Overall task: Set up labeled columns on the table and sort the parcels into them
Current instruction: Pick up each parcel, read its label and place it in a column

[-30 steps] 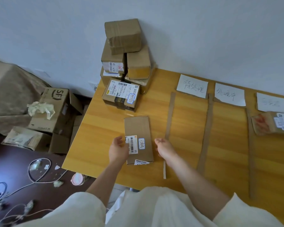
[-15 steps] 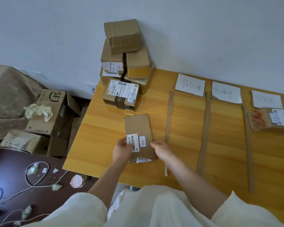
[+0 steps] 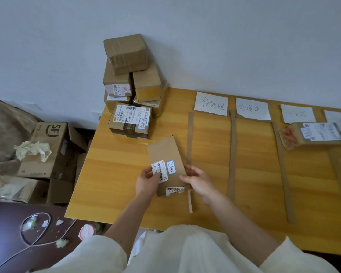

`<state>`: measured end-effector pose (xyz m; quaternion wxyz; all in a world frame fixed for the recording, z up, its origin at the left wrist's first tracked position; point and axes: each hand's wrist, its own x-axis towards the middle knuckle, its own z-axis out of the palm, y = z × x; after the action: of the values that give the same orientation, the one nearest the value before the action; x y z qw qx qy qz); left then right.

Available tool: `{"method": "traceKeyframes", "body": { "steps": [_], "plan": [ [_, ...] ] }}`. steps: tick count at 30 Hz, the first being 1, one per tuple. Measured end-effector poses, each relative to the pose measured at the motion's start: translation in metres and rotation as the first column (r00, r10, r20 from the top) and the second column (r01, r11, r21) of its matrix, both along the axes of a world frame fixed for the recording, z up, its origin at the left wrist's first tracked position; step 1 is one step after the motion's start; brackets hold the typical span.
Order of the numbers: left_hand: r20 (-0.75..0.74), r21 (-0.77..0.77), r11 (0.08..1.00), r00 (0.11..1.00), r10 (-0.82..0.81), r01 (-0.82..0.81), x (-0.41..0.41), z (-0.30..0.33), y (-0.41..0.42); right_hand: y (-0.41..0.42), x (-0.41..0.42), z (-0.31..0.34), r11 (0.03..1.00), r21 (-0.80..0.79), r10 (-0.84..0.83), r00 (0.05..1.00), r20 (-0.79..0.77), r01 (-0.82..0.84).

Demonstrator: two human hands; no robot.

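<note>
A flat brown parcel (image 3: 165, 152) with a barcode sticker and a blue-edged handwritten label is tilted up off the wooden table (image 3: 114, 174). My left hand (image 3: 147, 183) grips its left edge with the thumb on the barcode sticker. My right hand (image 3: 198, 181) holds its right edge. Behind it lies a labelled box (image 3: 130, 120), and a stack of brown parcels (image 3: 130, 71) stands against the wall. Cardboard strips (image 3: 232, 154) divide the table into columns headed by white paper labels (image 3: 211, 103). One parcel (image 3: 313, 134) lies in a right-hand column.
Left of the table, on the floor, stand an SF carton (image 3: 47, 148) with crumpled paper on it, more cardboard, cables (image 3: 34, 233) and a pink round lid (image 3: 86, 231). A brown cloth-covered shape (image 3: 6, 129) fills the far left. The grey wall backs the table.
Both hands closed in on the flat parcel and took hold of its edges. Its near end has lifted and it has shifted slightly to the right.
</note>
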<state>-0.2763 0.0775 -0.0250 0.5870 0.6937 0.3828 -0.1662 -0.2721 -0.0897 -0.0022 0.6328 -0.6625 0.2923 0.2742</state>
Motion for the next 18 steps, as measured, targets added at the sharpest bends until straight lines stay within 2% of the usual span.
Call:
{"method": "traceKeyframes", "body": {
  "steps": [4,9,15,18],
  "plan": [
    [0.011,-0.159,0.984,0.997,0.083,-0.08,0.005,0.002,-0.006,-0.021,0.007,0.012,0.999,0.04,-0.037,0.999,0.03,0.035],
    [0.026,-0.312,0.933,0.98,0.196,-0.178,0.014,0.016,-0.009,-0.049,0.012,0.015,0.992,-0.015,-0.123,0.989,0.085,0.125],
    [-0.008,-0.479,0.848,0.967,0.256,-0.228,0.012,0.021,-0.016,-0.065,0.01,0.014,0.934,0.143,-0.339,0.938,0.071,0.327],
    [-0.003,-0.505,0.834,0.966,0.259,-0.225,0.012,0.024,-0.023,-0.066,0.005,0.014,0.94,0.181,-0.304,0.951,0.052,0.29]
  ]
}}
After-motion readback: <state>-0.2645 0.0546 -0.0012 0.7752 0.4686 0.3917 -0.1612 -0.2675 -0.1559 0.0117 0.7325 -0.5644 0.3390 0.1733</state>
